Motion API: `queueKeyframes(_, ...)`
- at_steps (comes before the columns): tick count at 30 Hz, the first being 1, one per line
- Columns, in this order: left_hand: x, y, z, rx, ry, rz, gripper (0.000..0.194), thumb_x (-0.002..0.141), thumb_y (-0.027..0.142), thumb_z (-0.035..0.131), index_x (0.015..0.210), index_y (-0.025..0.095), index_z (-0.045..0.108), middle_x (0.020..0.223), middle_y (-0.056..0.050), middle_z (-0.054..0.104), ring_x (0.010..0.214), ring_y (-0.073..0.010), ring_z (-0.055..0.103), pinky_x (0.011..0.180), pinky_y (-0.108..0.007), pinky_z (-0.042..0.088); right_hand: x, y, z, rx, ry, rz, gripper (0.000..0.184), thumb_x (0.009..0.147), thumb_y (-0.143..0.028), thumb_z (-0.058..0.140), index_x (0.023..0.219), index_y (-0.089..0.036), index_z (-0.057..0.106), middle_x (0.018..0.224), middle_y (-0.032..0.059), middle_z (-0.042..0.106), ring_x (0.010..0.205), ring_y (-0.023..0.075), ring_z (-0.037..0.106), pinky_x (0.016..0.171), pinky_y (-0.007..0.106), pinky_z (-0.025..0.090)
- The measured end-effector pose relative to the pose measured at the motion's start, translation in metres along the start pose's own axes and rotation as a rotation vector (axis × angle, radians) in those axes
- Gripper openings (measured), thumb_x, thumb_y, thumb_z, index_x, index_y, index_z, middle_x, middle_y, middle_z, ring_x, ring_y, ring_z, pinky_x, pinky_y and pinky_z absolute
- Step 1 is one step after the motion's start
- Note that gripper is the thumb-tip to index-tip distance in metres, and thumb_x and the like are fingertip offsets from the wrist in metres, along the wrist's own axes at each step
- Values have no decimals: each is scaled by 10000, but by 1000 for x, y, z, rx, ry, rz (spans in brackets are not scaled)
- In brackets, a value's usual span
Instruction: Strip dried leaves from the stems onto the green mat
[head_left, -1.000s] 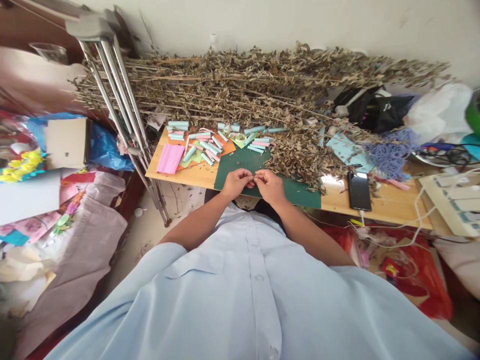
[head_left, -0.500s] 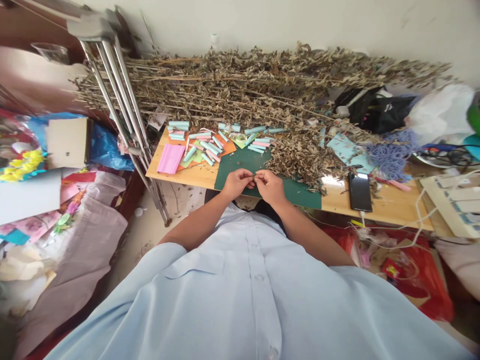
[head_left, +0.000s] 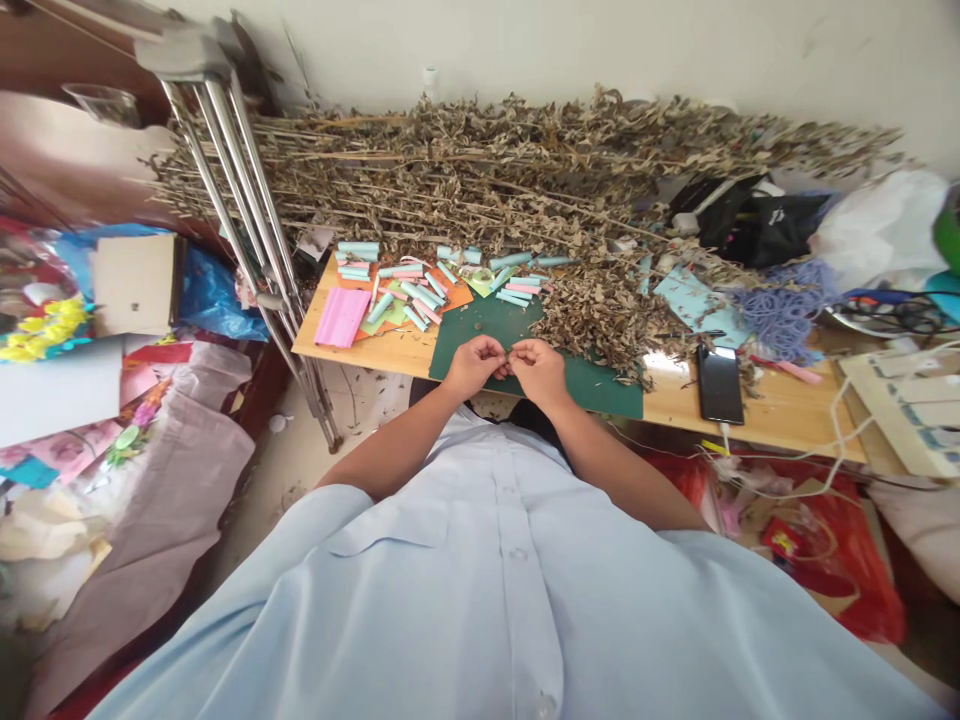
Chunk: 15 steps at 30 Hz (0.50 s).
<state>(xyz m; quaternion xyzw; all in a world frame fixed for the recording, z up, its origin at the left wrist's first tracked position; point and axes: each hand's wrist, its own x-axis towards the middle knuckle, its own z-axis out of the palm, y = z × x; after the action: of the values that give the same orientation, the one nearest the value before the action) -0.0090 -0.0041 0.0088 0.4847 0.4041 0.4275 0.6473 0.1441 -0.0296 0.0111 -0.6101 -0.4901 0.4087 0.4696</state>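
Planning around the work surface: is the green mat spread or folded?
Spread: the green mat lies flat, with dried leaves heaped partly on it.

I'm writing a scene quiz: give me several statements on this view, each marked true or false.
1. The left hand and right hand are close together at the green mat. True.
2. A white cable is plugged into the black smartphone. True.
3. The smartphone lies on the mat. False: it lies on the wooden tabletop.
4. A metal crutch stands beside the tabletop's left end. True.
5. The mat is bare. False: dried leaves cover part of it.
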Motion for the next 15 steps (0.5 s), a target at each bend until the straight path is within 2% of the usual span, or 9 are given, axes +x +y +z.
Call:
queueKeyframes(3, 1, -1, -1, -12, 27, -6, 237, 769, 269, 753, 848, 146, 567, 656, 15, 644, 601, -117, 665, 596, -238, 550, 7, 3, -1, 214, 68, 150, 292, 708, -369, 708, 941, -219, 618, 801, 16, 722, 680, 202, 716, 700, 386, 626)
queueKeyframes(6, 1, -3, 0, -7, 55, -7, 242, 777, 282, 749, 862, 148, 567, 654, 14, 639, 591, -114, 655, 593, -238, 543, 10, 3, -6, 239, 101, 144, 344, 693, -391, 735, 962, -211, 616, 829, 29, 725, 705, 212, 724, 673, 373, 621)
queueKeyframes(8, 1, -4, 1, 4, 84, -2, 239, 779, 291, 743, 873, 151, 573, 641, 19, 628, 565, -108, 634, 563, -226, 518, 10, 2, -10, 177, 100, 104, 331, 720, -412, 722, 960, -210, 616, 845, 41, 726, 718, 215, 722, 664, 369, 614)
queueKeyframes(11, 2, -8, 1, 59, 127, 11, 214, 775, 289, 729, 879, 156, 598, 628, 33, 607, 526, -88, 579, 516, -200, 453, 8, 3, -13, -10, 82, -30, 257, 775, -392, 681, 951, -211, 635, 861, 48, 730, 753, 209, 713, 741, 379, 604)
queueKeyframes(15, 5, -11, 0, 177, 178, 37, 167, 762, 271, 723, 851, 158, 638, 657, 36, 605, 567, -81, 563, 568, -201, 447, 6, 4, -13, -240, 51, -202, 197, 817, -319, 640, 980, -211, 664, 877, 48, 738, 777, 201, 701, 816, 381, 584)
